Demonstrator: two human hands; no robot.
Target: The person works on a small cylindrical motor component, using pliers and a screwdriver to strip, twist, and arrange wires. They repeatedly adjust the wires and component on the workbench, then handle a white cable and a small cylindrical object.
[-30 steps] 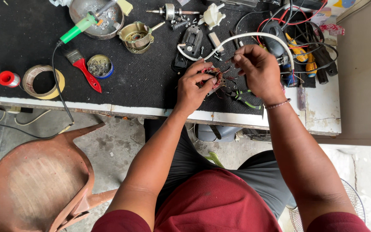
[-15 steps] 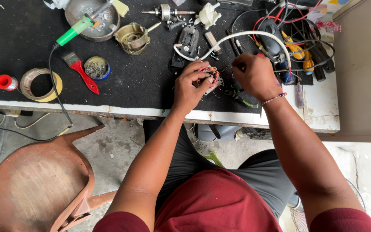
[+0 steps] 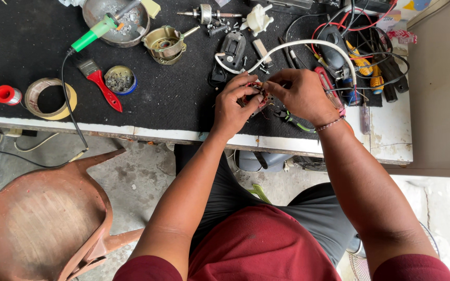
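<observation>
Both hands meet over the near part of the black mat [image 3: 37, 47] on the workbench [image 3: 391, 135], just behind its front edge. The left hand [image 3: 235, 106] has its fingers curled and closed around a small motor coil [image 3: 253, 96] with reddish winding and thin wires; the thing sits between the two hands and is largely hidden by them. The right hand [image 3: 300, 93] has thumb and forefinger pinched together at the right side of the same coil; whether they grip a wire or the coil body cannot be told. A white cable [image 3: 298, 46] arcs over the mat just behind the hands. Green-handled pliers [image 3: 292, 118] lie on the mat just below the right hand. To the left, well apart from the hands, lie a red-handled brush [image 3: 100, 83], a small round tin [image 3: 120, 79], a roll of tape [image 3: 48, 99] and a red spool [image 3: 7, 94]. A green-handled soldering iron [image 3: 97, 30] rests across a metal bowl [image 3: 113, 21] at the far edge. A brass-coloured motor housing [image 3: 165, 42] sits beside the bowl. A brown chair [image 3: 42, 218] stands on the floor to the left of the person.
</observation>
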